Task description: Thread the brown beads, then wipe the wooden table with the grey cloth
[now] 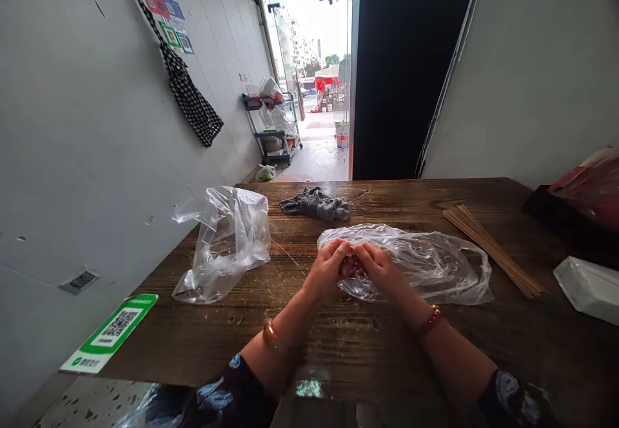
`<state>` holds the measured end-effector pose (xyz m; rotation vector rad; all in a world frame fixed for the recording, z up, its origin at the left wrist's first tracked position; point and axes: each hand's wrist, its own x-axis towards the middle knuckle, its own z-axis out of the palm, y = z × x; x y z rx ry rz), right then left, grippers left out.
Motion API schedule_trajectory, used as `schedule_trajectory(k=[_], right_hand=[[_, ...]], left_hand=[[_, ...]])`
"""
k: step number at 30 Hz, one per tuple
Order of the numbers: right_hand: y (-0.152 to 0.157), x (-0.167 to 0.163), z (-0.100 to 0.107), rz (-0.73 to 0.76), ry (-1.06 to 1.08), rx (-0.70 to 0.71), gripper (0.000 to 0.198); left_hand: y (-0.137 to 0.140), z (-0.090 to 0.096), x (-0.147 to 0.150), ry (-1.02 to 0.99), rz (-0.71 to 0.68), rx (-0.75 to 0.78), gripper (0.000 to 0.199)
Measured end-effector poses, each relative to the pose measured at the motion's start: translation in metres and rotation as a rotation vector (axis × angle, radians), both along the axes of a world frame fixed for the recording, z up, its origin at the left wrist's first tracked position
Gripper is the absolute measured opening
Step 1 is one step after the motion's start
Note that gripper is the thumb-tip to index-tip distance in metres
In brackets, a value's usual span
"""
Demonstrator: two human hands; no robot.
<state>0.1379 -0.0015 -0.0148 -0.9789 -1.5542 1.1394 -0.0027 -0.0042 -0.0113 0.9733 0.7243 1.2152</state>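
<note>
My left hand point(329, 267) and my right hand point(380, 267) meet at the fingertips over the near left part of a crumpled clear plastic bag point(425, 263) on the table. Thumbs and fingers of both are pinched together. Small reddish-brown pieces point(352, 267) show between and below the fingers, but their kind cannot be made out. Whatever the fingertips grip is too small to name. To the right of the bag lies a bundle of thin wooden skewers point(493, 247). Behind the hands rests a bunched grey cloth point(315, 204).
A second clear plastic bag point(232, 241) stands loosely open on the dark wooden table point(251, 325) at left. A green QR-code sign point(116, 331) sits at the left edge. A white tray in plastic point(590, 286) lies far right. A shelf cart point(273, 125) stands by the doorway.
</note>
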Motion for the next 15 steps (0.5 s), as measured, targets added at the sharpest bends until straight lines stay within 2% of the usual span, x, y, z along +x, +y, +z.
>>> schedule_trajectory(k=[6,11,13,15], right_hand=[[-0.005,0.0,0.012,0.094,0.014,-0.044,0.05],[-0.007,-0.004,0.012,0.164,0.046,-0.105,0.055],[-0.007,-0.005,0.008,0.149,0.048,-0.111,0.055],[-0.007,-0.005,0.005,0.078,-0.014,-0.04,0.052]], left_hand=[[-0.001,0.0,0.0,0.004,0.009,-0.025,0.043],[-0.003,-0.001,0.002,0.086,0.091,0.065,0.041],[-0.004,-0.001,0.003,0.107,0.114,0.088,0.041],[-0.004,-0.001,0.003,0.102,0.116,0.077,0.042]])
